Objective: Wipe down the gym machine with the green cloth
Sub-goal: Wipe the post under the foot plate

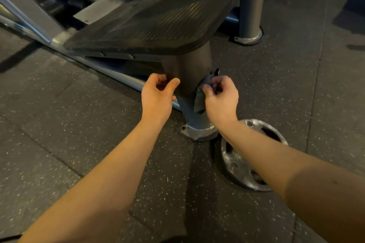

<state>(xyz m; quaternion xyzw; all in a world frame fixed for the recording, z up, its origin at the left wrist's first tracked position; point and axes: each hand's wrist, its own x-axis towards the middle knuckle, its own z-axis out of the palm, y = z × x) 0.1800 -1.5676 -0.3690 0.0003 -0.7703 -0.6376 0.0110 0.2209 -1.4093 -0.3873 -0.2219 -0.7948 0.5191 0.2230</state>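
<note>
A: Where do we have the green cloth (200, 98)?

B: Against the right side of the gym machine's support post (189, 112), just under the ribbed footplate (158, 16). It looks grey in this light. Our right hand (221, 96) has its fingers curled tight round the bunched end, and the loose part hangs down the post.

A: And our left hand (158, 96)?

B: It is at the post's left side, with thumb and fingers curled into a pinch on what looks like the cloth's other end. We judge that the cloth is looped behind the post, so pulling each end in turn rubs all the way round.

A: Anything in our way?

B: A weight plate (237, 163) lies flat on the floor, near and to the right of the base flange (199, 132). We'd keep our right forearm lifted over it
</note>
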